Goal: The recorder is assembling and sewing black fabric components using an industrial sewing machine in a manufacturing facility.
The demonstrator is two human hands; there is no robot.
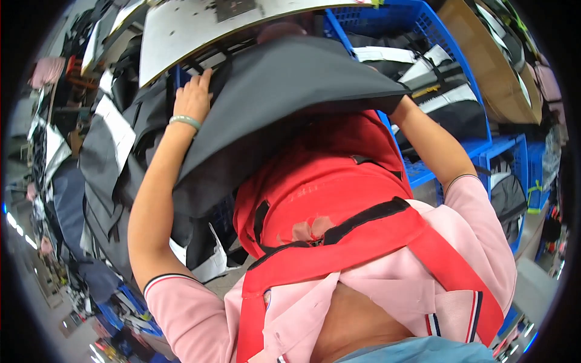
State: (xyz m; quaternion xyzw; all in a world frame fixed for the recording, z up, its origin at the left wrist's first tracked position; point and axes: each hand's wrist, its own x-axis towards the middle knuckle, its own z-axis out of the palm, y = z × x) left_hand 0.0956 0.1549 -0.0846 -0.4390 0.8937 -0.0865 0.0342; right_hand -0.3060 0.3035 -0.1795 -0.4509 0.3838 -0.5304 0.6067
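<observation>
Dark cloth (284,78) spreads at the near edge of the white table (175,36).
Left hand (193,97) bends beside its left edge, grip unclear; right hand (400,109) is mostly hidden, its state impossible to tell.

Dark grey fabric (284,81) spreads between the hands (193,98), partly covering a red apron (321,187), near a blue crate (437,27).

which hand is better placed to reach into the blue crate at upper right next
Probably the right. The right hand, mostly hidden by the dark fabric, is close beside the blue crate; the left hand is at the fabric's left side, farther off with the fabric between.
</observation>
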